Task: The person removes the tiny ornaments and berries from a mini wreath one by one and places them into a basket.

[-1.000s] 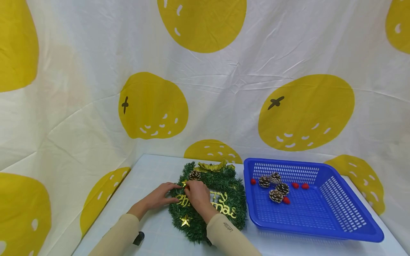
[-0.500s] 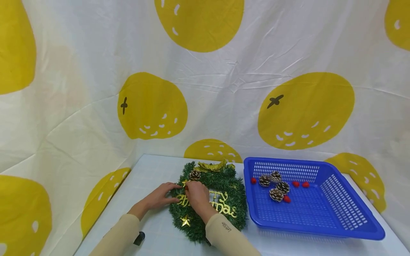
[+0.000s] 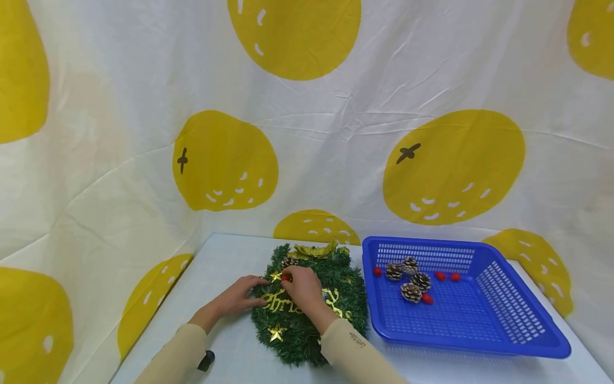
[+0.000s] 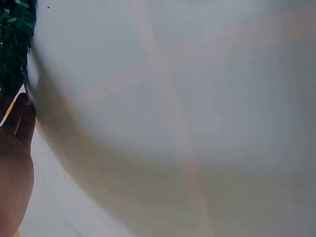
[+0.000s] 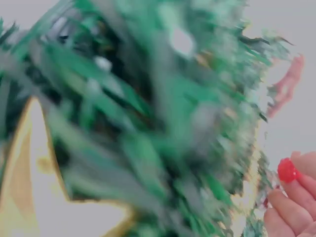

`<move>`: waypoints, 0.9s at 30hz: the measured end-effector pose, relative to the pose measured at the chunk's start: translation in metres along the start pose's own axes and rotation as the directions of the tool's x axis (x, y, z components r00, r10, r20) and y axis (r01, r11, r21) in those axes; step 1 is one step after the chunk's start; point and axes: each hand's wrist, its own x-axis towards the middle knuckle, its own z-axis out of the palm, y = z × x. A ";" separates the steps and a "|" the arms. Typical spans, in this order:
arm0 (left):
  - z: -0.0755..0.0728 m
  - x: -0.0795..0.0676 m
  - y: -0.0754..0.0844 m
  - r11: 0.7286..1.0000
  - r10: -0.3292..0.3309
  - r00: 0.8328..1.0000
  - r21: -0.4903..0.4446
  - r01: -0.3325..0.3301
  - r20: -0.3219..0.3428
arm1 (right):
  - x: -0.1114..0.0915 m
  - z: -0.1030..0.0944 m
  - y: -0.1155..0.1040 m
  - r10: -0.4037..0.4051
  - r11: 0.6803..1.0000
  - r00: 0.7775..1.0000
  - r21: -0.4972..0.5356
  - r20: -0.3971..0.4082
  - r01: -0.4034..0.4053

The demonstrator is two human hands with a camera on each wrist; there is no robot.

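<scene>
A green tinsel wreath (image 3: 307, 346) with gold "Merry Christmas" lettering (image 3: 273, 303) lies on the table. My right hand (image 3: 306, 290) pinches a small red berry (image 5: 287, 170) over the wreath's upper left, close to a gold star (image 3: 275, 276) and a pine cone (image 3: 289, 262). The fingers of that hand partly cover the berry in the head view. My left hand (image 3: 240, 295) rests at the wreath's left edge, thumb and fingers spread and touching the greenery. A second gold star (image 3: 276, 333) sits lower on the wreath, and a gold bow (image 3: 314, 249) tops it.
Right of the wreath stands a blue plastic basket (image 3: 465, 346) holding several pine cones (image 3: 411, 292) and several red berries (image 3: 455, 277). A small black object (image 3: 206, 361) is by my left sleeve. A curtain with yellow fruit prints (image 3: 455, 165) hangs behind the table.
My right hand has shifted slightly right and up, uncovering more of the left lettering and showing the red berry at its fingertips. The left hand stays at the wreath's edge.
</scene>
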 end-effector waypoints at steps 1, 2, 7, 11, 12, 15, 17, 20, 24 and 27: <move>0.000 0.000 0.000 1.000 0.006 1.000 0.004 -0.006 -0.001 | 0.000 -0.004 0.001 0.009 1.000 1.000 0.021 -0.003 -0.009; 0.000 0.000 -0.001 1.000 0.011 1.000 0.007 -0.011 -0.002 | 0.000 -0.009 0.001 0.019 0.999 1.000 0.032 -0.005 -0.019; 0.000 0.000 -0.001 0.999 0.031 0.999 0.012 -0.031 -0.010 | 0.002 -0.034 0.005 0.043 0.995 0.998 0.096 -0.041 -0.039; 0.000 0.000 -0.001 1.000 0.029 1.000 0.002 -0.029 -0.010 | 0.007 -0.056 0.011 0.043 0.993 0.996 0.115 -0.075 -0.034; 0.000 0.000 -0.001 1.000 0.029 1.000 0.000 -0.029 -0.009 | 0.008 -0.061 0.013 0.043 0.993 0.996 0.115 -0.080 -0.034; 0.001 0.000 -0.003 1.000 0.027 1.000 -0.002 -0.027 -0.007 | 0.012 -0.077 0.017 0.057 0.989 0.994 0.140 -0.096 -0.044; 0.002 0.000 -0.004 1.000 0.026 1.000 0.000 -0.026 -0.006 | 0.014 -0.086 0.019 0.074 0.986 0.992 0.159 -0.106 -0.057; 0.002 0.000 -0.005 1.000 0.028 1.000 0.000 -0.028 -0.007 | 0.016 -0.098 0.023 0.101 0.980 0.988 0.184 -0.117 -0.079; 0.002 0.000 -0.007 0.999 0.036 0.999 -0.002 -0.036 -0.007 | 0.017 -0.114 0.029 0.137 0.970 0.982 0.217 -0.127 -0.107; 0.002 0.000 -0.008 0.999 0.038 0.999 -0.004 -0.038 -0.005 | 0.016 -0.125 0.033 0.154 0.966 0.978 0.229 -0.137 -0.120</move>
